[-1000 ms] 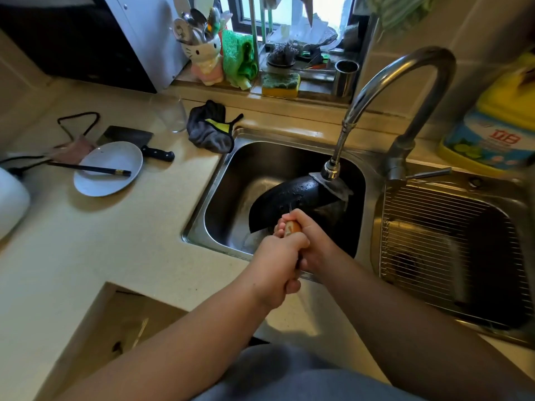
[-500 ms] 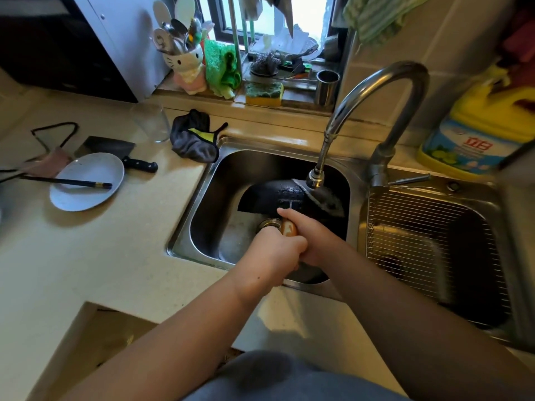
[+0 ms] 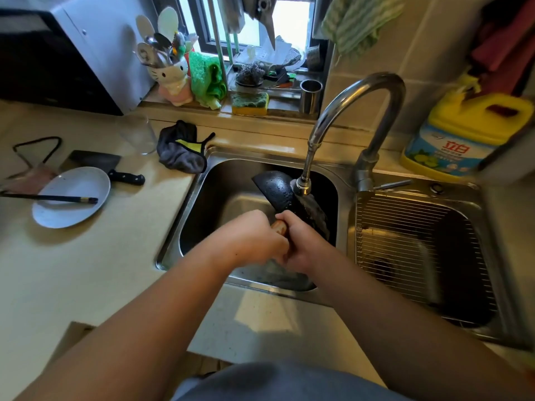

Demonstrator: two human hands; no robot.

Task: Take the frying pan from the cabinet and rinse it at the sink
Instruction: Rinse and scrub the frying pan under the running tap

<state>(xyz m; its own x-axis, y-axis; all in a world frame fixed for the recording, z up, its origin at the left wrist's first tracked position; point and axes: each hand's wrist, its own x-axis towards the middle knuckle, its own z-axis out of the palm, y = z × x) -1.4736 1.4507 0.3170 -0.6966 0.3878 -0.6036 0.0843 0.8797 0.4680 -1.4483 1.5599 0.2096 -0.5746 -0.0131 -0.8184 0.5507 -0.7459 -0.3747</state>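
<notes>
Both hands, the left hand (image 3: 254, 241) and right hand (image 3: 304, 244), stay clenched around the wooden handle of the black round frying pan (image 3: 278, 188), now tipped steeper on edge in the steel sink (image 3: 173, 241) under the curved chrome faucet (image 3: 302, 183), so rinsing seems nearly done, forearms reaching forward together.

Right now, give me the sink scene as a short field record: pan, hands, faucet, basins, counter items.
pan: black frying pan, tilted on edge inside the left basin, surface wet
handle: wooden handle, mostly covered by both hands
left hand: left hand closed on the handle
right hand: right hand closed on the handle
faucet: faucet running, water hitting the pan
right basin: wire rack lying in it
counter: white plate with chopsticks across it, cleaver behind it, dark cloth by the sink rim
</notes>
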